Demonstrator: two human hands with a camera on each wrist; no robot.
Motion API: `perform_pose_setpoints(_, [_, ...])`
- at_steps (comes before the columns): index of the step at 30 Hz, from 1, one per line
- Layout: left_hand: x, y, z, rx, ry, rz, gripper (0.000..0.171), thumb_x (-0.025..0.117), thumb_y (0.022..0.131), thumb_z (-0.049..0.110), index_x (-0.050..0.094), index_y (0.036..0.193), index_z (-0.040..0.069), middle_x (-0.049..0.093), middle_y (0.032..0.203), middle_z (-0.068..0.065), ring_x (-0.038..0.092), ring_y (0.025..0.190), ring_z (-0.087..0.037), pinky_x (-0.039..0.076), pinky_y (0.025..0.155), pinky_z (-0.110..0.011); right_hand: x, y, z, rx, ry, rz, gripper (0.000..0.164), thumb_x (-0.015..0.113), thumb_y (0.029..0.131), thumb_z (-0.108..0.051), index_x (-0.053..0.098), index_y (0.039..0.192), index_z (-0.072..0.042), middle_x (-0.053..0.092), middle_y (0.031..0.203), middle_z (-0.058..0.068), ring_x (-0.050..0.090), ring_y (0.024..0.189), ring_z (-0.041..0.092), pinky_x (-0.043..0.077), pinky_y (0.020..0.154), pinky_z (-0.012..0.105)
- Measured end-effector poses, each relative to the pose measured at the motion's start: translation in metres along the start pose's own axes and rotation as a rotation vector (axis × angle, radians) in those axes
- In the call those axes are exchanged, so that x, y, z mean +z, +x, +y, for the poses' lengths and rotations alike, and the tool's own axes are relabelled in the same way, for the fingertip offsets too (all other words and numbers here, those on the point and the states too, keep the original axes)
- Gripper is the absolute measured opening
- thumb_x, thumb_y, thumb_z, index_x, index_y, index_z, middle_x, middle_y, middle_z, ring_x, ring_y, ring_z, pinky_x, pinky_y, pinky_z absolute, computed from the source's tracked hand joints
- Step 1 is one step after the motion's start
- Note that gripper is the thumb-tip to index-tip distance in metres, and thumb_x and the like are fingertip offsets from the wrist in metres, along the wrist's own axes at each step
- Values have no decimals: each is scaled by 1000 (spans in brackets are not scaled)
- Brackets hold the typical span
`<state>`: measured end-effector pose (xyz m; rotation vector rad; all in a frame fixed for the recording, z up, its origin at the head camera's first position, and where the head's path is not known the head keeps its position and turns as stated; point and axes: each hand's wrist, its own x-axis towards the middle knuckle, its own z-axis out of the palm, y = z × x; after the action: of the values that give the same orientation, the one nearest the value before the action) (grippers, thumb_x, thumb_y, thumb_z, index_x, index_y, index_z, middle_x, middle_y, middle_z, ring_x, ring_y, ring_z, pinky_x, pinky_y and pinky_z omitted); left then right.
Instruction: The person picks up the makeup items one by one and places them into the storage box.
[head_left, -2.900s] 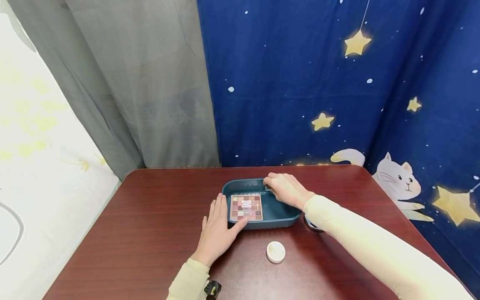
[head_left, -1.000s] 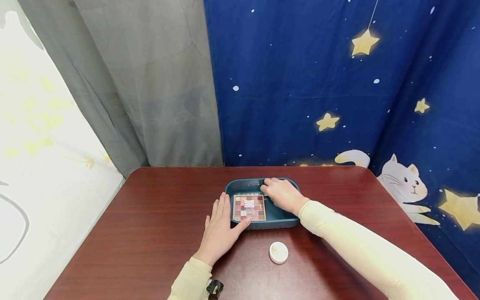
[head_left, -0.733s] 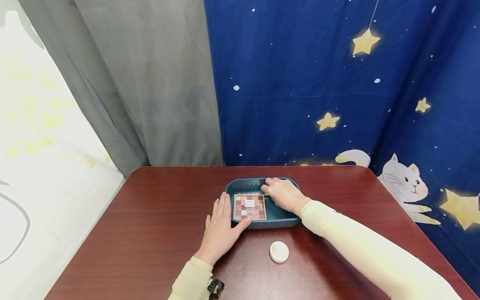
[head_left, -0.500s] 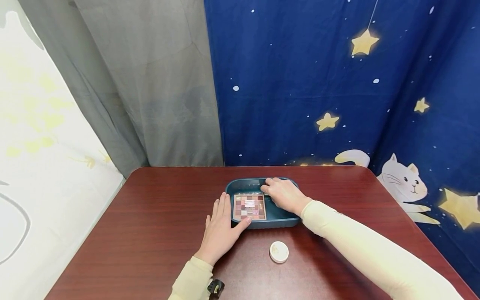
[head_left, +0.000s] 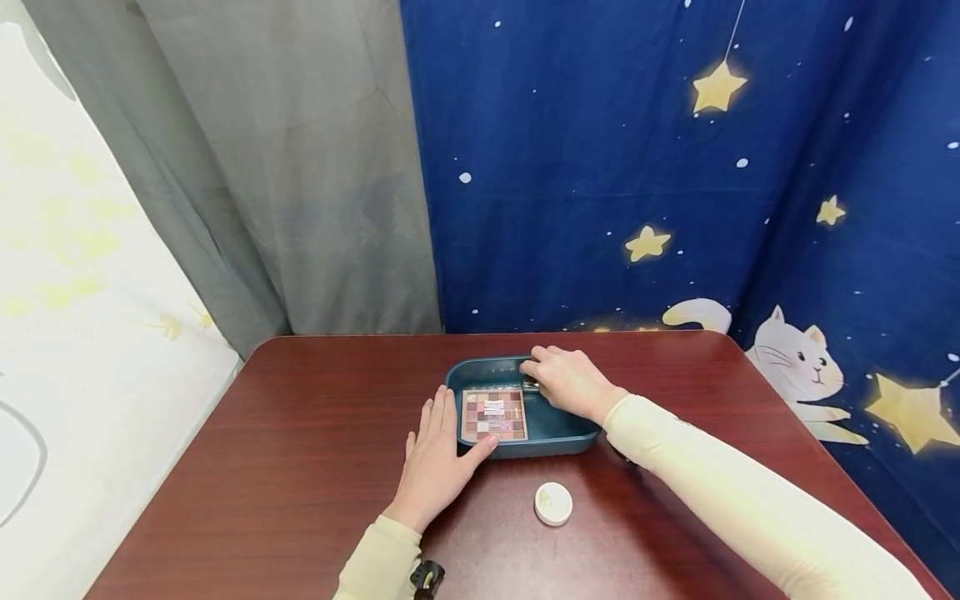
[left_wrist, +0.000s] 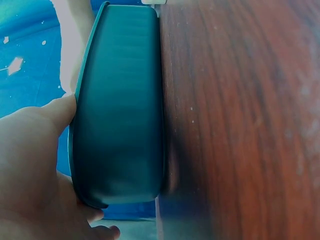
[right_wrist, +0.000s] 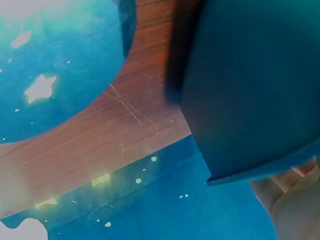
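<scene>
Left hand (head_left: 431,462): spread, fingers straight along the left end of the teal tray (head_left: 551,448), thumb on its near rim.
Right hand (head_left: 570,379): fingers curled down inside the tray, pinching a small dark case (head_left: 531,385), mostly hidden.
Tray: on the bench (head_left: 300,458), long axis left to right.
Eyeshadow palette (head_left: 495,415): flat in the tray's left part, patterned face up.
Count: one tray, one palette, one case, one round white jar (head_left: 553,504).
</scene>
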<state>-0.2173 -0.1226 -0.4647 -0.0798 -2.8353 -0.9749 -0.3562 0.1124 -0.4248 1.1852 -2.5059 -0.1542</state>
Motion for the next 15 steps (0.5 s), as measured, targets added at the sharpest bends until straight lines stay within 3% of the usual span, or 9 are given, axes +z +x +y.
perform_pose_setpoints(15, [1,1,-2,9,25,8,103,59,90,68,16,162,9,10,168,-7,9,153,-34,17,109,-73,-23,-2,5,85,81,17,32,79,87,-20,72,118,-18,60,102,2,62,89,20,57,64,40])
